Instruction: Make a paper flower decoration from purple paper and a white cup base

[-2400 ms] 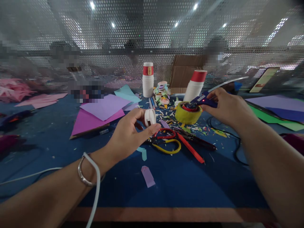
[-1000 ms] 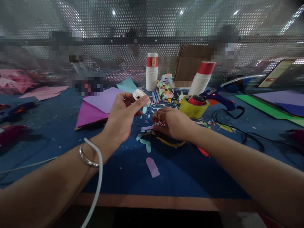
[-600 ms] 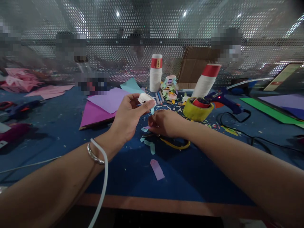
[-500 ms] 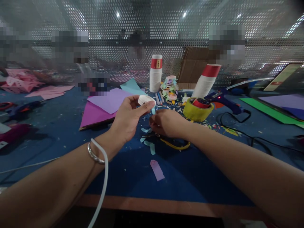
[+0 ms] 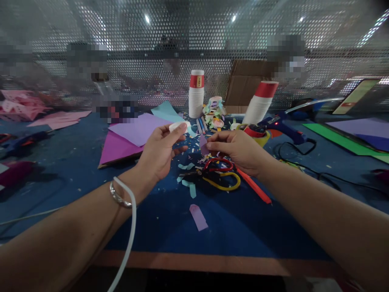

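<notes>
My left hand (image 5: 159, 152) pinches a small round white piece (image 5: 178, 125), perhaps the base of a paper cup, between thumb and fingers. A light blue paper strip (image 5: 191, 131) sticks out from its right side. Opposite it, my right hand (image 5: 241, 149) has a small pointed purple paper piece (image 5: 204, 145) between thumb and forefinger. Scissors (image 5: 204, 173) with one red and one yellow handle lie below my hands. Around their blades are light blue paper scraps (image 5: 192, 190). Another purple paper piece (image 5: 199, 217) rests nearer the table's front edge.
Two stacks of paper cups (image 5: 196, 101) (image 5: 258, 107) stand behind. At right are a yellow tape roll (image 5: 263, 140), a blue glue gun (image 5: 285, 126) with its cable, and an orange-red stick-like thing (image 5: 255, 186). Purple sheets (image 5: 138, 129) lie left; paper bits litter the middle.
My right hand has risen from the scissors and moved slightly right, with a purple paper piece in its fingers. The scissors' handles show now. The white piece has tilted and shifted left.
</notes>
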Motion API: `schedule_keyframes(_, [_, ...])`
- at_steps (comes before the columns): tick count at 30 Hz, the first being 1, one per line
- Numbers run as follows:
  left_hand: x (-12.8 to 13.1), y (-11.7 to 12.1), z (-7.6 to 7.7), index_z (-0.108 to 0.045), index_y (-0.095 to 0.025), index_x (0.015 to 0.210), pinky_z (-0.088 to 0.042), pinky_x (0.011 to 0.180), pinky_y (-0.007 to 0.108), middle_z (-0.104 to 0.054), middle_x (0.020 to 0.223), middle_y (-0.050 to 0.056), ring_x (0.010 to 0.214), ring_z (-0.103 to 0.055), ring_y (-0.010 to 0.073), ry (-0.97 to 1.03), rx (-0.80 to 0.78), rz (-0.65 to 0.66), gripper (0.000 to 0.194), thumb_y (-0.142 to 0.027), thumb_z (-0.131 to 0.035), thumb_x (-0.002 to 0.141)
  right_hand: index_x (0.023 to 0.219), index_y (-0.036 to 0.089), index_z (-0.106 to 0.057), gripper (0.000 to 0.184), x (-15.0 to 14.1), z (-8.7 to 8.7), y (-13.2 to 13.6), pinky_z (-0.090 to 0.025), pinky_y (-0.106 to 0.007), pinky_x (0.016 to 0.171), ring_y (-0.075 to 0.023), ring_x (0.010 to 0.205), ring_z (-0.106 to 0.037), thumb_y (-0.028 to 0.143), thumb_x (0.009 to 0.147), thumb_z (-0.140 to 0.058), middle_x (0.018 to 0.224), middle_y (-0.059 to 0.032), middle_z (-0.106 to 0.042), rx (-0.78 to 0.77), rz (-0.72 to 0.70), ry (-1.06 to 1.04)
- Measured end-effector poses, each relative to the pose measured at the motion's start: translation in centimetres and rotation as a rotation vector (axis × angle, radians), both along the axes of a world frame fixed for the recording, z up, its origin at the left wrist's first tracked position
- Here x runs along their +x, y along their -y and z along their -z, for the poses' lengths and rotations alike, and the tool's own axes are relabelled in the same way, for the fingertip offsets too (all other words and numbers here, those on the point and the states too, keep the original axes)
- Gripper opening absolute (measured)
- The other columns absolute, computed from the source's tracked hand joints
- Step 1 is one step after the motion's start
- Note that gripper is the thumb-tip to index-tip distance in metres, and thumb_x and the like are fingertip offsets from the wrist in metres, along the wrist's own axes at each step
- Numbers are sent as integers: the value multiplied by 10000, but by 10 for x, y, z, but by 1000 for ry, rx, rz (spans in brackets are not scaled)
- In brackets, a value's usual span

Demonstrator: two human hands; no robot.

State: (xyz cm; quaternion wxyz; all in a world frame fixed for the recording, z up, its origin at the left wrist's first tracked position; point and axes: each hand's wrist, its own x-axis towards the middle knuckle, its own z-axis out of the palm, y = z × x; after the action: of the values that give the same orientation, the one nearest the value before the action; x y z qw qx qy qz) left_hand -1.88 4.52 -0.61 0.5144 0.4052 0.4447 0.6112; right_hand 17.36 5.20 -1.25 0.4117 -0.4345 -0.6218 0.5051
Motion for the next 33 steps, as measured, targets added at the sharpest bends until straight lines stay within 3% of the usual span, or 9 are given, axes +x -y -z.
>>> schedule_keyframes(8, [-19, -24, 32, -623, -182, 886, -418, 700, 335, -659, 790, 38, 763, -591, 211, -690, 88, 117, 401, -303, -886, 609, 737, 206, -674, 208, -1, 1, 3, -466, -263, 543, -107, 575, -582, 327, 666, -828, 671, 20, -661, -47, 53, -40])
schedule_keyframes(12, [-24, -22, 26, -654, -208, 768, -420, 824, 429, -574, 744, 39, 912, -538, 321, -979, 119, 24, 459, -274, -939, 415, 733, 204, -681, 212, 0, 3, 2, -469, -269, 560, -113, 605, -570, 335, 657, -830, 688, 14, -656, -12, 66, -29])
schedule_keyframes(14, [-23, -16, 18, -668, -204, 869, -405, 904, 472, -590, 864, 64, 1010, -510, 352, -1041, 190, -41, 553, -338, -942, 409, 740, 201, -693, 220, 1, 4, 2, -455, -266, 570, -111, 621, -554, 353, 656, -828, 713, 9, -660, 25, 65, -12])
schedule_keyframes(16, [-20, -9, 9, -646, -198, 1061, -434, 880, 437, -601, 1030, 89, 1014, -529, 315, -1006, 265, -3, 636, -430, -901, 526, 745, 203, -704, 215, 1, 4, 2, -438, -267, 582, -111, 627, -541, 361, 661, -823, 721, 11, -658, 51, 48, 8])
schedule_keyframes(18, [-15, -1, 4, -622, -207, 1150, -462, 761, 360, -612, 1079, 88, 911, -568, 246, -917, 309, 129, 573, -469, -818, 680, 740, 208, -707, 200, 0, 4, 3, -430, -271, 603, -114, 632, -540, 360, 667, -815, 709, 19, -652, 68, 15, 16])
schedule_keyframes(23, [-6, 7, 2, -675, -225, 893, -371, 524, 280, -584, 648, -9, 559, -498, 142, -830, 369, 328, 175, -364, -733, 805, 752, 196, -716, 182, -3, 6, 5, -425, -284, 639, -122, 639, -546, 365, 718, -775, 701, 14, -670, 143, -47, 106])
schedule_keyframes(26, [-4, 6, 3, -640, -220, 866, -437, 530, 273, -623, 588, -14, 543, -573, 144, -650, 294, 387, 122, -321, -699, 831, 810, 192, -733, 178, -2, 0, 6, -434, -291, 647, -141, 677, -577, 367, 777, -722, 741, -5, -695, 215, -63, 205])
schedule_keyframes(29, [-2, 8, 0, -616, -195, 844, -515, 611, 267, -726, 697, 25, 660, -694, 160, -484, 207, 355, 119, -268, -701, 806, 845, 195, -742, 171, 9, -11, 7, -449, -299, 661, -160, 709, -604, 354, 811, -691, 759, -15, -713, 376, 9, 370])
schedule_keyframes(33, [-2, 11, -5, -625, -163, 780, -547, 628, 269, -751, 754, 57, 695, -734, 172, -377, 167, 291, 172, -307, -607, 870, 886, 198, -737, 167, 49, -21, 6, -451, -324, 671, -185, 705, -623, 334, 838, -653, 796, -42, -726, 608, 276, 671])
